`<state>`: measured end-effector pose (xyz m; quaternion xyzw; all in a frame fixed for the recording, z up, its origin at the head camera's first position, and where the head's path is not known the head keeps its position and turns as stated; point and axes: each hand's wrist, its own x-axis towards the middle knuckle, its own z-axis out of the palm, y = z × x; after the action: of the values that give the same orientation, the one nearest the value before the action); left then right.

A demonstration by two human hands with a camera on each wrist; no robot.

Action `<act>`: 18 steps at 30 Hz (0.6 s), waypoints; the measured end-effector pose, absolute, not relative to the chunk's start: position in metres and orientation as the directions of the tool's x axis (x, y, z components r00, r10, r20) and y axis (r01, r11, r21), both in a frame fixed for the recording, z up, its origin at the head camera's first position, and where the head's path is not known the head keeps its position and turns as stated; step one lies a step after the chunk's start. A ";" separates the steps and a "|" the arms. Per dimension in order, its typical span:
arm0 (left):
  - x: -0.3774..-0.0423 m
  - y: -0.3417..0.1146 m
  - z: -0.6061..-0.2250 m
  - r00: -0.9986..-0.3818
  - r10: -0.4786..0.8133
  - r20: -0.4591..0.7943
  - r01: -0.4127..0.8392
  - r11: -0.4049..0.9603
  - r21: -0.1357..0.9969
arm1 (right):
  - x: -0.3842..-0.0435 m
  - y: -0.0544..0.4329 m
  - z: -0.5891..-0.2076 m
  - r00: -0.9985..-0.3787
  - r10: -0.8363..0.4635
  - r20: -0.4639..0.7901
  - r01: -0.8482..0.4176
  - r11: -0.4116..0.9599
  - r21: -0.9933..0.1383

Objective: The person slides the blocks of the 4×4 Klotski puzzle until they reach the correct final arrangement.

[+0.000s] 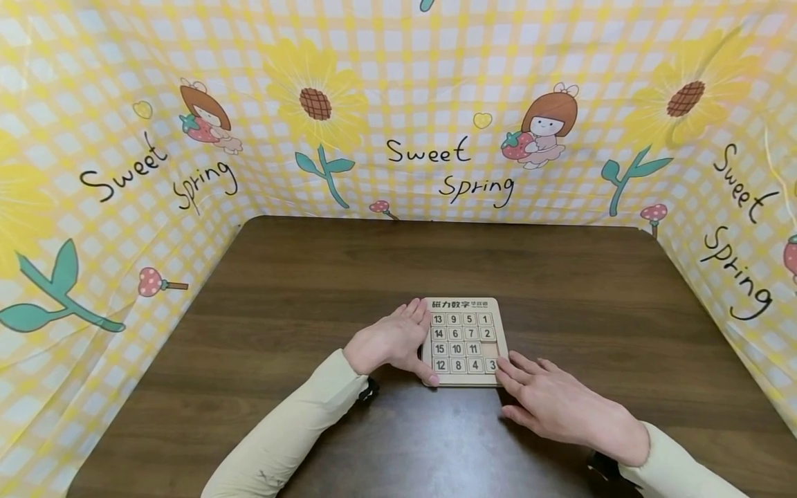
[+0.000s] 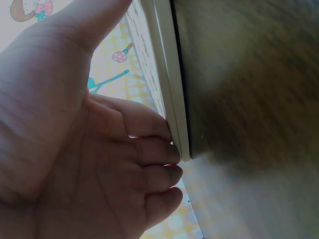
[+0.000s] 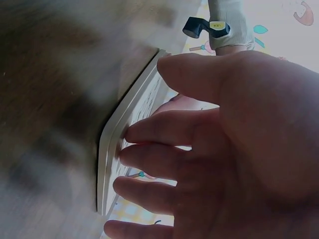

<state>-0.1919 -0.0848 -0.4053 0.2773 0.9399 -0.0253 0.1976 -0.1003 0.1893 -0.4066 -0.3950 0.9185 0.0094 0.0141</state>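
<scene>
I log: number board [image 1: 463, 342], 1, flat on the table [image 1: 299, 297], between the hands. Left hand [image 1: 395, 339]: 1, fingers extended along the board's left edge, gripping nothing. Right hand [image 1: 551, 400]: 1, fingers nearly straight, tips by tile 3 [image 1: 491, 365] (contact unclear), holding nothing. Step, I judge: tile sliding; next move calls for a light push toward the gap [image 1: 490, 350]
</scene>
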 end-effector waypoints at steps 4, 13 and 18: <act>-0.192 -0.085 -0.405 -0.768 0.513 -0.384 0.533 0.844 0.061 | -0.102 0.189 -0.409 -0.685 -0.729 -0.002 -0.729 0.684 0.020; -0.191 -0.085 -0.406 -0.770 0.505 -0.389 0.527 0.848 0.059 | -0.110 0.187 -0.412 -0.715 -0.699 -0.005 -0.699 0.715 0.006; -0.192 -0.085 -0.406 -0.769 0.509 -0.387 0.531 0.846 0.057 | -0.116 0.187 -0.412 -0.714 -0.700 0.002 -0.700 0.714 0.004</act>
<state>-0.1919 -0.0845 -0.4063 0.2765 0.9401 -0.0277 0.1976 -0.1156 0.1875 -0.4116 -0.3782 0.9257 0.0016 -0.0020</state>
